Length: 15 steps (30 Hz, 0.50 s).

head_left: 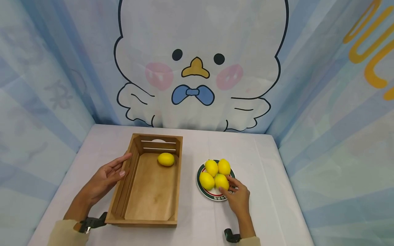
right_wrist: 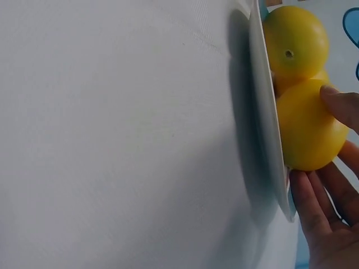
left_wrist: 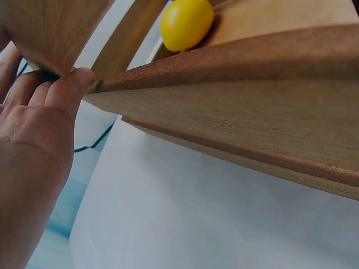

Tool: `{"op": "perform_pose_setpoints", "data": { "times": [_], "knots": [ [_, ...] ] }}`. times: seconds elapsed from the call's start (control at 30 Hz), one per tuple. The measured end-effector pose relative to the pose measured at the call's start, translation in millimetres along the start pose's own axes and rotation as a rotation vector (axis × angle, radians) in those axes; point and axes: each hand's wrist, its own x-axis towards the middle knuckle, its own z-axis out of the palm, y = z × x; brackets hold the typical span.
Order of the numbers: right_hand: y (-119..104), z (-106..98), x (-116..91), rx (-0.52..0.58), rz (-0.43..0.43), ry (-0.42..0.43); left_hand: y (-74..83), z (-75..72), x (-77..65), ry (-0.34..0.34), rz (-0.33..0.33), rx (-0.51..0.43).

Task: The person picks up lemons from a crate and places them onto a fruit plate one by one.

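My right hand (head_left: 239, 197) is at the plate's right side, its thumb and fingers around the nearest lemon (head_left: 222, 182). The right wrist view shows the thumb on that lemon (right_wrist: 312, 124) and fingers beneath it, by the plate's rim. More lemons (head_left: 211, 168) sit on the round white plate (head_left: 212, 196) with its dark green border. My left hand (head_left: 106, 177) touches the left wall of a wooden crate (head_left: 154, 191), fingers fairly straight at the rim; some fingers are partly hidden in the left wrist view. One lemon (head_left: 166, 159) lies inside the crate near its far right corner.
A white cloth covers the table (head_left: 255, 164). Slatted walls rise around the crate, left of the plate. Behind the table hangs a curtain (head_left: 197, 41) printed with a cartoon bird, and pale blue curtains (head_left: 335, 136) flank both sides.
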Motion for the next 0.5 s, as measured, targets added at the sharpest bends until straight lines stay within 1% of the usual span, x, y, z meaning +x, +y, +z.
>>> {"op": "perform_pose_setpoints", "data": {
  "times": [0.23, 0.5],
  "knots": [
    [-4.0, 1.4, 3.0, -0.032, 0.036, -0.022, -0.8, -1.3, 0.0, 0.0, -0.002, 0.005],
    [-6.6, 1.7, 3.7, -0.055, 0.051, -0.029, -0.5, -1.4, 0.3, -0.002, 0.004, 0.003]
  ]
}}
